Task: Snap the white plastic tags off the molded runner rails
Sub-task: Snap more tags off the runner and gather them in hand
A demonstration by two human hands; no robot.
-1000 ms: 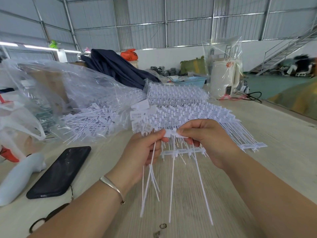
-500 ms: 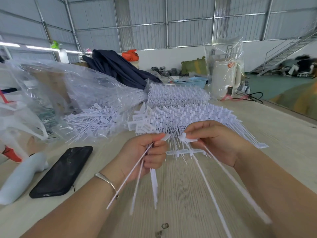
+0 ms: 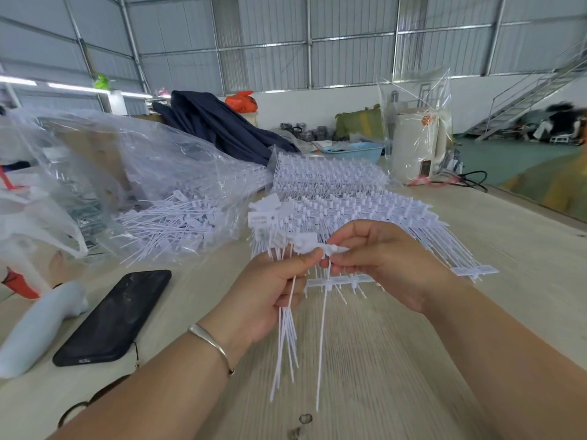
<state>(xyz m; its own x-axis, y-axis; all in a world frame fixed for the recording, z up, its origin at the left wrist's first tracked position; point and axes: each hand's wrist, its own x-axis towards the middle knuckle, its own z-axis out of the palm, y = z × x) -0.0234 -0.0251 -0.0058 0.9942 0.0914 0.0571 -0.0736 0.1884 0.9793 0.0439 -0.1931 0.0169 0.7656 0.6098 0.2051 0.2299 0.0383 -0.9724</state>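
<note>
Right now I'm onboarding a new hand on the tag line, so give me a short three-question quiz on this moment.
1. True or false: the left hand holds a bundle of loose tags.
2. What does the right hand pinch? A) a tag head B) the phone C) the plastic bag
3. Fill in: the runner rail lies on the wooden ____.

Key: 1 true; 2 A; 3 table.
</note>
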